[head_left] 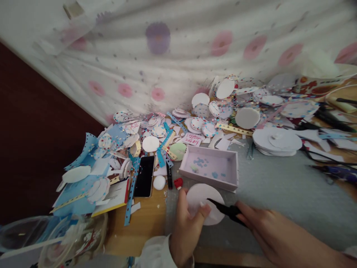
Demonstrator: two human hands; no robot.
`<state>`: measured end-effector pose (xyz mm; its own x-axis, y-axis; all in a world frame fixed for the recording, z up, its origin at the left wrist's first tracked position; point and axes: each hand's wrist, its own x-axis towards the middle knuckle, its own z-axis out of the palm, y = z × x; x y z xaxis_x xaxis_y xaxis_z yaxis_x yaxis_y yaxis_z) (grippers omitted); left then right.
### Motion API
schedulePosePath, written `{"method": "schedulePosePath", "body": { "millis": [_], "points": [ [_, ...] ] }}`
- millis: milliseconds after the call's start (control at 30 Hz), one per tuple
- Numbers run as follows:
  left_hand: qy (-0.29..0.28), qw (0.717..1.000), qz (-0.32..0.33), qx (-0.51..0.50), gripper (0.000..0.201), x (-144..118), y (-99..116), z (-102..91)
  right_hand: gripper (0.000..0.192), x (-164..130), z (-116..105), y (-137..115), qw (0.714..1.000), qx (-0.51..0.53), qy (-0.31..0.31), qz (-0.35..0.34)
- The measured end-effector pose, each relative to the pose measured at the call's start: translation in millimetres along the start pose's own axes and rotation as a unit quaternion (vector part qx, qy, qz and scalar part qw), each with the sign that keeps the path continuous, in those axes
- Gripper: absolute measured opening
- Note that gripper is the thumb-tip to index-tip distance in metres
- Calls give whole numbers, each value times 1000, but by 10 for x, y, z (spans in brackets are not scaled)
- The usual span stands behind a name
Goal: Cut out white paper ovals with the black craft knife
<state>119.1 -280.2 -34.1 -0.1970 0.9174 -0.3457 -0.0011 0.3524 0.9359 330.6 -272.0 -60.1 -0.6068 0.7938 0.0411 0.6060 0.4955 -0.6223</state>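
**Entry: white paper disc, under the black tool**

We are holding a white paper disc in our left hand, low over the grey mat at the near edge of the table. Our left fingers are clamped on the disc, thumb pressing on its face. Our right hand is gripping a slim black tool, fingers closed around its handle; whether it is a knife or a pen we cannot tell. Its tip is touching the disc near the left thumb.

Items lying nearby:
- lilac shallow box, just beyond the disc, with a few coloured bits inside
- black phone, face up, to the left
- small red cap and a black marker, between phone and box
- stack of large white discs, well apart to the right
- heap of dotted paper rounds and blue strips, along the flowered cloth

Handling note, as we are judging it: we are doing best by pinning the disc flat, keeping the thumb clear of the tip, and turning the disc rather than the tool.
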Motion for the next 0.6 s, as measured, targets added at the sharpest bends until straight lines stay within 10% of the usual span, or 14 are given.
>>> {"method": "schedulePosePath", "body": {
  "millis": [300,600],
  "points": [
    [-138,966,34,216,33,-11,168,-85,36,1,-207,12,984,-150,-33,-88],
    [-251,905,75,336,22,47,223,-54,40,-61,-217,-81,941,-281,79,-171]
  ]
}}
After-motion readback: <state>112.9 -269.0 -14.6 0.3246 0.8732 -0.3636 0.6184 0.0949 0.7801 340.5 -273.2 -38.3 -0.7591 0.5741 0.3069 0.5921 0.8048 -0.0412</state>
